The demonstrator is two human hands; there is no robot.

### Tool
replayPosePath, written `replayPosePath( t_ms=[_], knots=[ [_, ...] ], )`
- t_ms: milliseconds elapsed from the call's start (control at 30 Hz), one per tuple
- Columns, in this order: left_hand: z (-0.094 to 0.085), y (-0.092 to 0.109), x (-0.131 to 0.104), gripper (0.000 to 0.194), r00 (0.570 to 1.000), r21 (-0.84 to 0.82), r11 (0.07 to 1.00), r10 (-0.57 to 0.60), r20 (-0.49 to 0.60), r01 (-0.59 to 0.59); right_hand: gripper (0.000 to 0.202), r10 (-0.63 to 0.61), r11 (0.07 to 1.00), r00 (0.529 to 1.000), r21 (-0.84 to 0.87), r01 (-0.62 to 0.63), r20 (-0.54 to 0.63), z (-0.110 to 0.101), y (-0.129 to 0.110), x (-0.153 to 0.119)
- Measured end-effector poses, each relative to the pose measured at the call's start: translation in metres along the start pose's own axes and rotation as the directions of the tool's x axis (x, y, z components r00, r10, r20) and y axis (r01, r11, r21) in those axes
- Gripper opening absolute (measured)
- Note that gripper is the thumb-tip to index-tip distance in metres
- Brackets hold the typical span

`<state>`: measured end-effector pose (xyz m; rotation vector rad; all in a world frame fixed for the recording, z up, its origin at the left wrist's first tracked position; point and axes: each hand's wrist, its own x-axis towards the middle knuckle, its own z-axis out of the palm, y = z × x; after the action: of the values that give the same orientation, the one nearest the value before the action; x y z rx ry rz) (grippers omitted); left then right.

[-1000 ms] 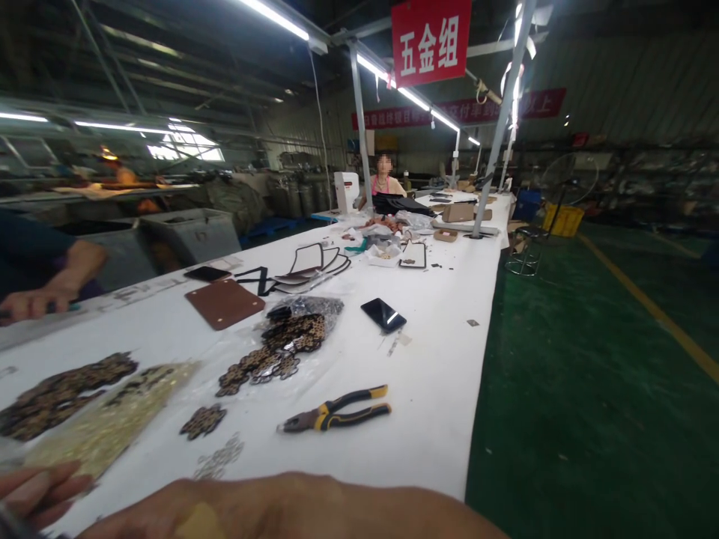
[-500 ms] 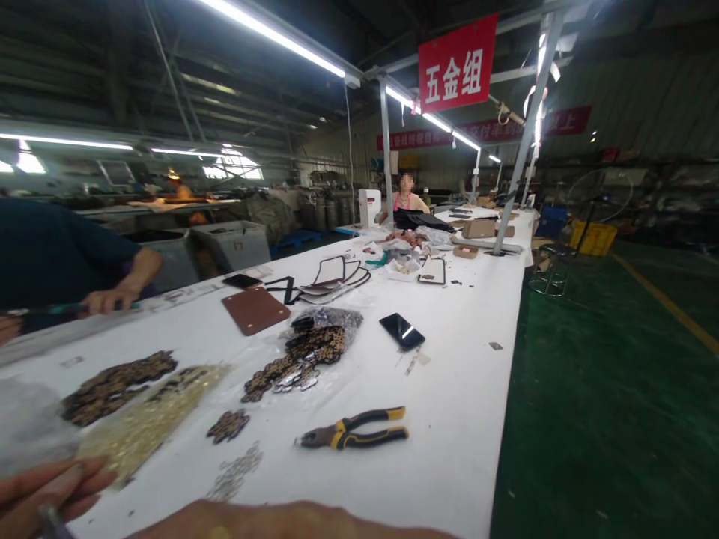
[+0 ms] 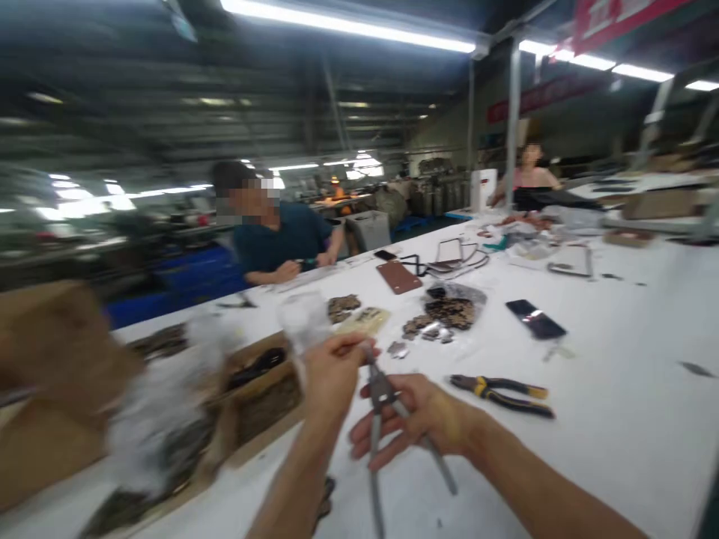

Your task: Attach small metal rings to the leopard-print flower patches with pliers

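From far off, I see my hands at work with the grey pliers over the bench — my right hand holds the handles loosely, fingers spread, and my left hand pinches in at the tip, though I can't tell if it has a small piece. I think any next move calls for a firm grip and a steady tip. Half a second ago, my view pointed more right — now the grey pliers show much more fully.
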<state>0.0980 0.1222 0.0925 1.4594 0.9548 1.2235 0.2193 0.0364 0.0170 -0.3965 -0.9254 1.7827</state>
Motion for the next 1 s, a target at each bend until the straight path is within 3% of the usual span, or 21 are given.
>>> replayPosePath(
  t_ms=[33,200,333,700,1000],
  knots=[
    [-0.003,-0.002,-0.004,0.028,0.999,-0.042,0.999,-0.021,0.04,0.023,0.071,-0.002,1.0,1.0,-0.024,0.002,-0.026,0.003,0.002,-0.005],
    [-0.011,-0.011,-0.014,0.039,1.0,-0.059,0.998,0.006,-0.019,-0.007,0.073,0.014,0.997,0.999,-0.076,-0.017,-0.034,0.005,0.015,-0.015],
    [-0.012,-0.012,-0.019,0.038,1.0,-0.118,0.993,0.02,0.006,-0.019,0.077,0.016,0.995,0.999,-0.099,-0.019,-0.036,0.008,0.02,-0.018],
    [-0.011,-0.027,-0.012,0.007,0.998,-0.173,0.985,0.001,0.064,0.01,0.079,0.068,0.995,0.996,-0.072,-0.071,-0.05,0.01,0.017,-0.016],
    [-0.011,-0.037,-0.009,0.005,0.994,-0.171,0.985,0.046,0.098,-0.029,0.079,0.091,0.992,0.992,-0.083,-0.098,-0.082,0.008,0.017,-0.018]
  ],
)
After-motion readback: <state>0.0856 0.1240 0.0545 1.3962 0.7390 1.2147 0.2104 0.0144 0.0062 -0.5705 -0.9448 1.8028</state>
